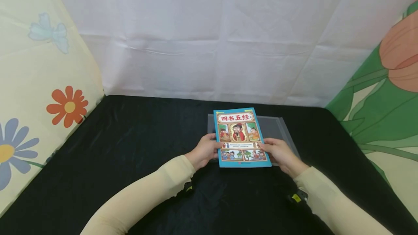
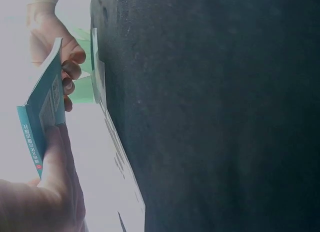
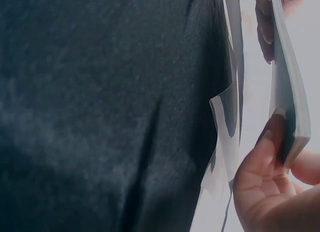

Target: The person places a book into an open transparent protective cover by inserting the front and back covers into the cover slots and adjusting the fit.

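A thin blue-bordered book [image 1: 240,146] with cartoon figures and red lettering on its cover is held up between both hands. My left hand [image 1: 205,151] pinches its left edge, thumb on the front and fingers behind. My right hand [image 1: 281,153] grips the right edge the same way. In the left wrist view the blue back of the book [image 2: 47,104] and its spine show. From the right wrist view, the book [image 3: 290,81] is seen edge-on above the table. Behind and partly beneath it lies a clear plastic sleeve [image 1: 274,128], partly hidden by the book.
A black cloth [image 1: 147,130] covers the table. A white fabric backdrop [image 1: 183,46] rises at the back. Flower-printed panels stand on the left [image 1: 29,82] and on the right [image 1: 385,119].
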